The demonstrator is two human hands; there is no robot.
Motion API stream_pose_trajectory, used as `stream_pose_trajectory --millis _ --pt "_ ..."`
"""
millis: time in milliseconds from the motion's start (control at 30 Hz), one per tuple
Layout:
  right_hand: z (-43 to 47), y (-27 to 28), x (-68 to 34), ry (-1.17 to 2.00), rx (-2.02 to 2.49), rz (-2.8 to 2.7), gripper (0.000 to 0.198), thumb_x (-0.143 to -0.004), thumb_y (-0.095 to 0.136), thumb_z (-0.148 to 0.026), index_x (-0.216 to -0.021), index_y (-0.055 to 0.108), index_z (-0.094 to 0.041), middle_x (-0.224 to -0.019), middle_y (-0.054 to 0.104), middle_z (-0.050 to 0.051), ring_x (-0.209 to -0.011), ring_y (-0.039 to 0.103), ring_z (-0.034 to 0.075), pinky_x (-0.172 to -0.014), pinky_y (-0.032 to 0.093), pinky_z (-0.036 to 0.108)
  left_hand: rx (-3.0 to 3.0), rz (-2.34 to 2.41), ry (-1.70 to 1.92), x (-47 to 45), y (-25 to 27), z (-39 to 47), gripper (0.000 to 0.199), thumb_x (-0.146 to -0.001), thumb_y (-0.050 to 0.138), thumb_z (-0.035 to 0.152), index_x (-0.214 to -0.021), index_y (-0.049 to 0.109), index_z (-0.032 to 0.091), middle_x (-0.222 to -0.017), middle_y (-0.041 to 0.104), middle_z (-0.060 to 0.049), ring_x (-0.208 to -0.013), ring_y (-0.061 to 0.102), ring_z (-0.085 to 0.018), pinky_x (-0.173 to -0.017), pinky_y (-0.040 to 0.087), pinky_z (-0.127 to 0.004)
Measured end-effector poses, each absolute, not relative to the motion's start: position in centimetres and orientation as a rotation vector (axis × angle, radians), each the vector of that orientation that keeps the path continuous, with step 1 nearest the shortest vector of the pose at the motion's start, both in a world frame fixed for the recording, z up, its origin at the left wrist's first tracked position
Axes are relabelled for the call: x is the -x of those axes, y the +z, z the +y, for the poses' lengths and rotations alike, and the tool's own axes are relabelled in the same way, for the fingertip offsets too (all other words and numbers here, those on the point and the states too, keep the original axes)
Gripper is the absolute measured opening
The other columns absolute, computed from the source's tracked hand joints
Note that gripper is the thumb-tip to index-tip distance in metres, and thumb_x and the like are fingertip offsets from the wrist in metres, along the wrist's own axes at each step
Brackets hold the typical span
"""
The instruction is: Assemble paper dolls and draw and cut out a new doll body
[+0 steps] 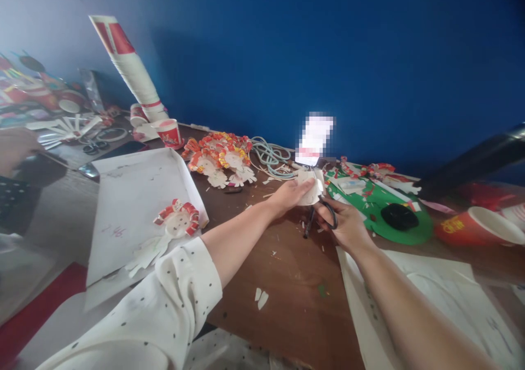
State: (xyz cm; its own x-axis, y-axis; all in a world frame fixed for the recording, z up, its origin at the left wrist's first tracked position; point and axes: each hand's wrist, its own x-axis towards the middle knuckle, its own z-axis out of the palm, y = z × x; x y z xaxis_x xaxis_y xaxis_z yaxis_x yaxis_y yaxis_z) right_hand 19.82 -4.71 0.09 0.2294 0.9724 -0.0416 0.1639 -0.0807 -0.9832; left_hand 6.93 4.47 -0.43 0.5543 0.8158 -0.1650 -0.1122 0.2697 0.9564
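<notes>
Near the table's middle, my left hand [289, 196] pinches a small off-white piece of paper [308, 188] between thumb and fingers. My right hand [346, 225] is closed around a pair of black-handled scissors [333, 217], whose blades point up at the paper's right side. Whether the blades are cutting into the paper is hard to make out. A dark pen-like stick [308, 225] shows just below the paper. Behind the hands a lit phone [315, 140], its screen blurred out, leans upright by the wall. Small paper scraps [261, 298] lie on the brown table [283, 315].
Paper figures with red and yellow curls [229, 159] are heaped at the back left; one more figure [176, 225] lies on a white box lid [118, 217]. On the right are a green sheet [385, 222] and a red paper cup [471, 225]. Another person's hand [16, 151] appears far left.
</notes>
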Motion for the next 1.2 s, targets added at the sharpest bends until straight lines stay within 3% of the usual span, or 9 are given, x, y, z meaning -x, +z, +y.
stream_pose_trajectory --millis 500,833,1200 --pt "-4.8 -0.4 -20.7 1.078 1.403 -1.183 0.030 -0.076 0.072 -0.047 -0.069 0.062 -0.019 -0.056 0.054 -0.004 -0.046 0.046 0.008 -0.045 0.035 0.023 -1.164 0.733 0.654 -6.6 -1.3 5.5 0.048 -0.076 0.066 0.057 -0.082 0.068 0.010 -0.078 0.068 -0.010 -0.065 0.059 -0.014 -0.066 0.045 -0.028" --pt "-4.7 -0.6 -21.2 1.055 1.452 -1.272 0.032 -0.080 0.067 -0.047 -0.066 0.060 -0.019 -0.054 0.054 -0.004 -0.046 0.046 0.008 -0.048 0.036 0.023 -1.113 0.614 0.738 -6.3 -0.7 5.6 0.039 -0.075 0.073 0.044 -0.096 0.067 0.011 -0.078 0.069 -0.006 -0.064 0.061 -0.012 -0.066 0.047 -0.026" --pt "-5.0 1.1 -20.9 1.064 1.520 -1.350 0.035 -0.078 0.068 -0.049 -0.064 0.059 -0.019 -0.054 0.053 -0.004 -0.047 0.046 0.009 -0.051 0.041 0.023 -1.002 0.519 0.717 -5.9 -0.7 6.1 0.041 -0.065 0.082 0.034 -0.095 0.068 0.010 -0.077 0.070 -0.007 -0.064 0.065 -0.015 -0.065 0.052 -0.030"
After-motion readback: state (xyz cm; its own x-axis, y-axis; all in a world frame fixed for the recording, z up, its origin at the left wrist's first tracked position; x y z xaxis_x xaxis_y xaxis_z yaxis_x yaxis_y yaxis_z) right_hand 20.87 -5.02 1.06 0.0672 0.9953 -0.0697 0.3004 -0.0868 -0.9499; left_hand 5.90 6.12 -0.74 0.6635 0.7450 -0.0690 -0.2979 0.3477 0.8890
